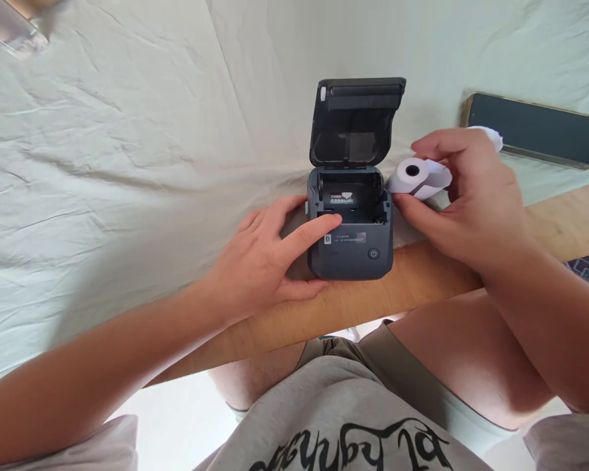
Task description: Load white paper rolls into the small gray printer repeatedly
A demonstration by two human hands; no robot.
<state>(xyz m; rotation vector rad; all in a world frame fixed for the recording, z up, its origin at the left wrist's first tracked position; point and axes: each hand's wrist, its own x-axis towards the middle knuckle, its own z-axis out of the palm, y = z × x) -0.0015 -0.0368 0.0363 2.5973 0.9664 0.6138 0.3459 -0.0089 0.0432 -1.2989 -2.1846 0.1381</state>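
Observation:
A small dark grey printer stands near the table's front edge with its lid raised and its inner compartment in sight. My left hand grips the printer from the left, the thumb lying over the front rim of the compartment and other fingers against its side and bottom edge. Just right of the printer, my right hand holds a white paper roll between thumb and fingers. The roll has a dark core hole, and a loose strip of its paper curls toward my palm.
A phone with a dark screen lies at the right, behind my right hand. White paper shows beside its near left corner. A pale wrinkled cloth covers the table, with a bare wooden front edge. A blurred clear object sits top left.

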